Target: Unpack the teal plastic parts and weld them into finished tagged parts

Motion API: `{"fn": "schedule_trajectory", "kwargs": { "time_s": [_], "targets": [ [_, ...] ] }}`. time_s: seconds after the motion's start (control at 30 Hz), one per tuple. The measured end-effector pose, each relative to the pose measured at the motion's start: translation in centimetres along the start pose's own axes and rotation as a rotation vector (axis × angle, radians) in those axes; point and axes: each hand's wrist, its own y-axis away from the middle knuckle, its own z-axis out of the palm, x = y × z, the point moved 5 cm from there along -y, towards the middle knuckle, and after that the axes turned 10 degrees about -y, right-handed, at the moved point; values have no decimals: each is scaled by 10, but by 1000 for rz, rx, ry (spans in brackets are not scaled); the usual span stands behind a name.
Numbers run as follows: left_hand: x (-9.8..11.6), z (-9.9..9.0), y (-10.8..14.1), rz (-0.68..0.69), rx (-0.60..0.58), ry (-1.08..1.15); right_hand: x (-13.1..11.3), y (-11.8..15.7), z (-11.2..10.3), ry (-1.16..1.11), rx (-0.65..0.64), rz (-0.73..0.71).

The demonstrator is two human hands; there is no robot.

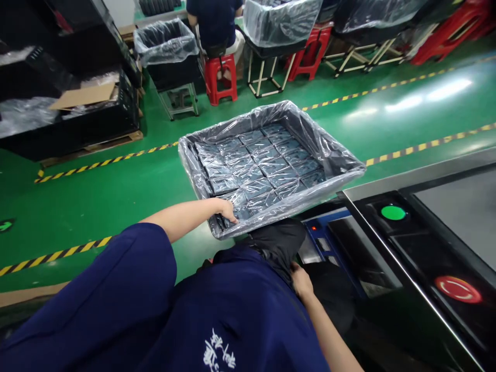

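Observation:
A wide black tray [329, 155] lined with clear plastic film tilts before my body. Flat dark rectangular pieces [251, 170] lie in rows inside it, under the film. My left hand [228, 209] reaches into the tray's near left corner, its fingers bent over the film and the nearest pieces; whether they grip anything is hard to see. My right hand [300, 279] is low beside my body, against dark cloth, with its fingertips partly hidden.
A machine edge with a green button [393, 212] and a red stop button [458, 289] is at the right. Film-lined bins [166, 49], red stools [220, 77] and a seated person [215, 23] are beyond. Stacked black crates [104, 111] stand at the left.

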Motion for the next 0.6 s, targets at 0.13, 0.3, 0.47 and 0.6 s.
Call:
{"fn": "schedule_trajectory", "kwargs": {
  "time_s": [0.13, 0.3, 0.47, 0.6],
  "targets": [
    [-4, -14, 3, 19, -21, 77, -19, 16, -7, 6, 36, 7],
    [-19, -61, 19, 247, 75, 379, -32, 30, -24, -166, 113, 32],
    [-21, -92, 34, 605, 142, 874, -92, 38, -88, -507, 353, -223],
    [1, -80, 27, 682, 223, 956, -181, 26, -132, -703, 347, -614]
  ]
}}
